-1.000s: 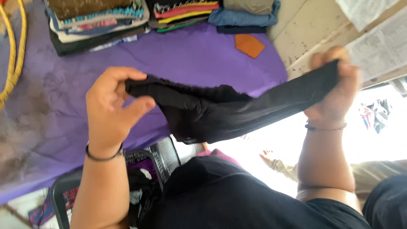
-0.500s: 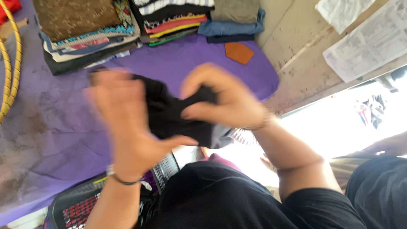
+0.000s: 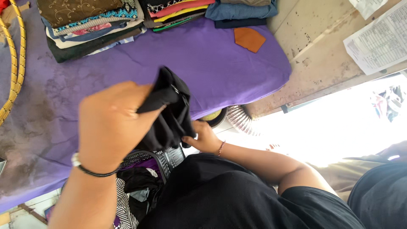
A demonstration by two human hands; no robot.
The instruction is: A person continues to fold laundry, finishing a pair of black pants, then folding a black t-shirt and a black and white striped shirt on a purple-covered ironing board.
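table: purple cloth-covered table (image 3: 237, 63) fills far + left of view; stained/worn patch on its left part.
wall: pale scuffed wall (image 3: 322, 38) at far right, printed paper sheet (image 3: 377, 36) pinned on it.
clothes stacks: 3 piles of folded clothes along far edge of table. Left pile (image 3: 85, 21) is brown patterned on top w/ teal, pink, dark layers under; mid pile (image 3: 178, 10) is red, yellow, green, black; right pile (image 3: 241, 10) is blue denim-ish.
black garment: black garment (image 3: 169, 114) held up over near edge of table, centre of view, bunched + hanging down; between the 2 hands, top end in left hand, bottom end at right hand.
left hand: left hand (image 3: 112, 127) raised, near-left of centre, closed in a fist round upper part of garment; back of hand to camera, dark band on wrist.
right hand: right hand (image 3: 203, 135) lower, just right of garment, fingers pinching its lower edge; thin bracelet on wrist.
basket: dark mesh basket (image 3: 165, 157) under garment, near side, w/ striped + dark clothes (image 3: 131, 191) in it.
rope: yellow rope (image 3: 17, 63) loops along far-left edge.
patch: small orange-brown patch (image 3: 249, 39) lies flat on table, near blue pile, well apart from hands.
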